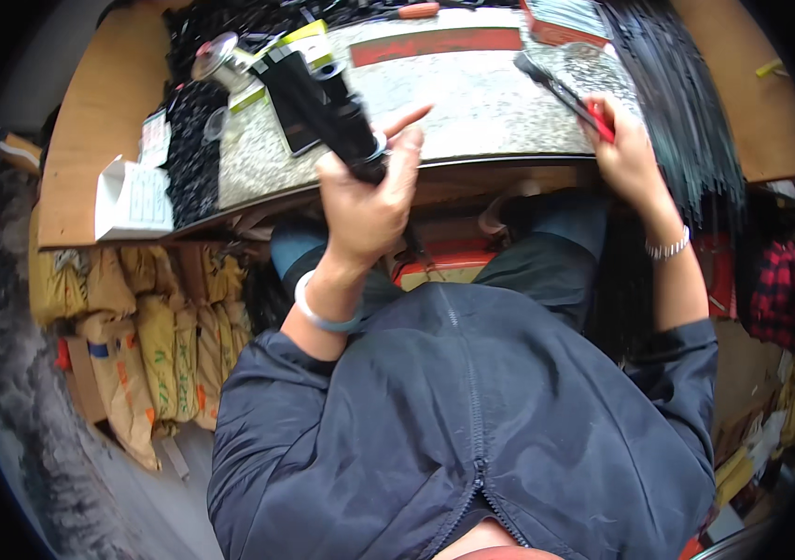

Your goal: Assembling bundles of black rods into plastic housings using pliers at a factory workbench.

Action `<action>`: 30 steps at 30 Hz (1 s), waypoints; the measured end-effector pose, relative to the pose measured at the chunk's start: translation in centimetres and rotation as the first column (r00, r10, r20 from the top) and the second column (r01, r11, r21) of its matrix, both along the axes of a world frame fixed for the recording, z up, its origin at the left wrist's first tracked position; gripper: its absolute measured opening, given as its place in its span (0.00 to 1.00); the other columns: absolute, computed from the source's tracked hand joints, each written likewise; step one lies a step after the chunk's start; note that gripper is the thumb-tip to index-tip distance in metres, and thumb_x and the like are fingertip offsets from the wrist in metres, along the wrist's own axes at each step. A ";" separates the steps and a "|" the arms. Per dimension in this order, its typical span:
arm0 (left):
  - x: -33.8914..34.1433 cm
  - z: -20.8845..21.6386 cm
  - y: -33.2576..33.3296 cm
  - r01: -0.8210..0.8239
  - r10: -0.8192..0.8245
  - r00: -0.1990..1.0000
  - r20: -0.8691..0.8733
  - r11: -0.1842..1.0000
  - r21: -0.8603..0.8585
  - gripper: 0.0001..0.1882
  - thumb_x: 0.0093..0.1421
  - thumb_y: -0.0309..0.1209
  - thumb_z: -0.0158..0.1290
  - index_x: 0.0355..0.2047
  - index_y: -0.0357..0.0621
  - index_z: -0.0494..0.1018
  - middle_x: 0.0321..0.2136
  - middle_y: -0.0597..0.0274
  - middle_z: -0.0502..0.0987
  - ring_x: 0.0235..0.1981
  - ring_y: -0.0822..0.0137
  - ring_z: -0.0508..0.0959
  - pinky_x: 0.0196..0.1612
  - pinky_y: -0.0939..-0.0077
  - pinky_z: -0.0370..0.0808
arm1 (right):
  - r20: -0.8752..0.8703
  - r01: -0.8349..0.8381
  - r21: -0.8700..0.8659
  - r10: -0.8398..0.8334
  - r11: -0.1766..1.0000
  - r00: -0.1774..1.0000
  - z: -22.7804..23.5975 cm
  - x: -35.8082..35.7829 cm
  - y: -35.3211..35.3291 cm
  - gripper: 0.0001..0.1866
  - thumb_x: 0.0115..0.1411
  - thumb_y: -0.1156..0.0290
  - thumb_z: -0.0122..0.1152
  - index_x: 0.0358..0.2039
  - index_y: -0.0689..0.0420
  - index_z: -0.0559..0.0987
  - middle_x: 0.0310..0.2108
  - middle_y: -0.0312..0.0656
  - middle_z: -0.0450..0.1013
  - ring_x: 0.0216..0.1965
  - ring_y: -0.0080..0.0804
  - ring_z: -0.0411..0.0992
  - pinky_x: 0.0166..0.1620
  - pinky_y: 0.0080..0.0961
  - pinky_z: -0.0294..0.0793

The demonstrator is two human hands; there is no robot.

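My left hand (369, 191) is wrapped round a bundle of black strips (327, 112), which slants up and left over the table. Its index finger points out to the right. Motion blurs the bundle, and its lower end is hidden in my palm. Under the bundle lies a dark flat slab (300, 142), perhaps a phone. My right hand (623, 154) closes on a red-handled pair of pliers (570, 98), its dark head pointing up and left above the speckled tabletop (472, 121). The exact kind of pliers is blurred.
Black pieces (194, 154) are heaped at the left, beside a white box (134, 201). Long dark strips (687, 103) hang over the right edge. A red bar (435, 45) and an orange-handled tool (418, 10) lie farther back. Sacks (164, 345) stand below left.
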State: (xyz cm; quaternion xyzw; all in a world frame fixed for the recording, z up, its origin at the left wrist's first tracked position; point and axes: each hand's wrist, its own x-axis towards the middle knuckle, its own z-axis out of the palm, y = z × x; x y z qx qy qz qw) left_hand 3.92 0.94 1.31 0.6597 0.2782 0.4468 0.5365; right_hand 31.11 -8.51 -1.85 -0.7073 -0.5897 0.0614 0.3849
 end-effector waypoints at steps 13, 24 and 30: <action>0.9 0.1 0.0 0.000 0.000 1.000 0.006 0.996 0.090 0.10 0.59 0.22 0.50 0.41 0.32 0.75 0.11 0.78 0.63 0.10 0.88 0.58 0.13 0.88 0.50 | -0.841 -0.647 -0.319 0.108 0.693 0.531 6.8 -6.1 -3.2 0.18 0.65 0.64 0.45 0.49 0.62 0.69 0.22 0.36 0.70 0.21 0.19 0.70 0.25 0.14 0.69; 1.0 -0.3 -0.5 0.074 -0.088 0.984 0.155 0.993 0.095 0.02 0.57 0.17 0.49 0.29 0.31 0.71 0.35 0.49 0.78 0.16 0.86 0.64 0.16 0.89 0.58 | -0.780 -0.718 -0.309 0.266 0.623 0.566 7.6 -8.6 -3.3 0.18 0.63 0.67 0.49 0.52 0.60 0.67 0.25 0.35 0.71 0.27 0.19 0.71 0.34 0.19 0.71; 0.9 -0.1 -1.0 0.068 -0.076 0.975 0.210 0.997 0.045 0.08 0.57 0.18 0.49 0.37 0.30 0.74 0.21 0.66 0.74 0.14 0.87 0.62 0.13 0.89 0.54 | -0.788 -0.708 -0.358 0.209 0.609 0.579 8.2 -9.2 -3.4 0.16 0.63 0.67 0.49 0.50 0.59 0.68 0.23 0.32 0.67 0.24 0.18 0.69 0.31 0.18 0.70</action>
